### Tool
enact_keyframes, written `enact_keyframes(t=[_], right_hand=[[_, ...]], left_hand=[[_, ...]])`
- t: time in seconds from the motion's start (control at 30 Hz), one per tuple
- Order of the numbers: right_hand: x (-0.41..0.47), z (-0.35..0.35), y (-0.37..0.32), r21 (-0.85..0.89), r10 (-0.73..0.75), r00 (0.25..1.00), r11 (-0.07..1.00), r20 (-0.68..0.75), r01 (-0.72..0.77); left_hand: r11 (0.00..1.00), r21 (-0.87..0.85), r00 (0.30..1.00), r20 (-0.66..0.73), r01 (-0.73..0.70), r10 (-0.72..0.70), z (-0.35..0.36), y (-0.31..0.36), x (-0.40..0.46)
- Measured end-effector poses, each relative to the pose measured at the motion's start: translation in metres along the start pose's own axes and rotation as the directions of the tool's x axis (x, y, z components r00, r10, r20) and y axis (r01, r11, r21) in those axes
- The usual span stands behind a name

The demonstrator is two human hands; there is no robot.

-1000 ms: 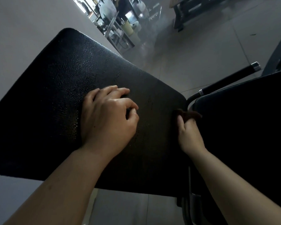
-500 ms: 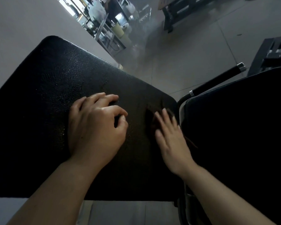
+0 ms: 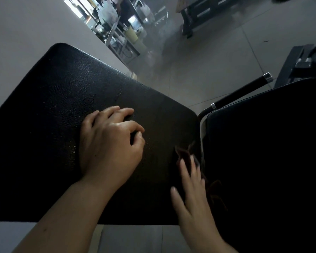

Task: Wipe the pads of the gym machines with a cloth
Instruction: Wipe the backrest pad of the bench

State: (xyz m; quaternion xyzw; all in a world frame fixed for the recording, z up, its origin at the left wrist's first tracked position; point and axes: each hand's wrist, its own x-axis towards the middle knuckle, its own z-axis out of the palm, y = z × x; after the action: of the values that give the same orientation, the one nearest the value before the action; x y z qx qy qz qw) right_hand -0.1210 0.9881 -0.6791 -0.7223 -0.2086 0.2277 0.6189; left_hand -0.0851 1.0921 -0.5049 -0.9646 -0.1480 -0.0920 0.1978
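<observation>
We see two black pads. The big pad (image 3: 66, 136) fills the left and middle of the view. The other pad (image 3: 266, 152) is on the right, just beside it, with a thin gap between them. We see one dark cloth (image 3: 185, 153), two hands and one black handle bar (image 3: 243, 91) with silver ends, which sticks out past the far edge of the right pad.

Our left hand (image 3: 108, 150) rests on the middle of the big pad. Its fingers (image 3: 117, 114) are bent, with the tips pressed down on the pad. They hold nothing that we can see.

Our right hand (image 3: 192, 194) lies near the right edge of the big pad, close to the near corner. Its fingers (image 3: 185, 170) are out straight and a little apart, and they look blurry. They press flat on the cloth and do not curl round it. The cloth lies under the fingertips on the right edge of the big pad. A bit of it pokes out past the fingertips, and another bit seems to hang into the gap beside the hand.

The grey floor (image 3: 208, 70) is beyond the pads, with a dark bench frame (image 3: 190, 24) far away.
</observation>
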Motion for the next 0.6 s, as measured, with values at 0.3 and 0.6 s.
enact_keyframes(t=[0.3,0.6], right_hand=[[0.074,-0.024,0.023,0.24,0.026,0.984,0.971,-0.179,0.018],[0.173,-0.044,0.03,0.469,0.306,0.919,0.868,-0.249,-0.162]], left_hand=[[1.0,-0.024,1.0,0.002,0.007,-0.007,0.0,0.0,0.0],[0.996,-0.084,1.0,0.017,0.011,-0.01,-0.001,0.0,-0.002]])
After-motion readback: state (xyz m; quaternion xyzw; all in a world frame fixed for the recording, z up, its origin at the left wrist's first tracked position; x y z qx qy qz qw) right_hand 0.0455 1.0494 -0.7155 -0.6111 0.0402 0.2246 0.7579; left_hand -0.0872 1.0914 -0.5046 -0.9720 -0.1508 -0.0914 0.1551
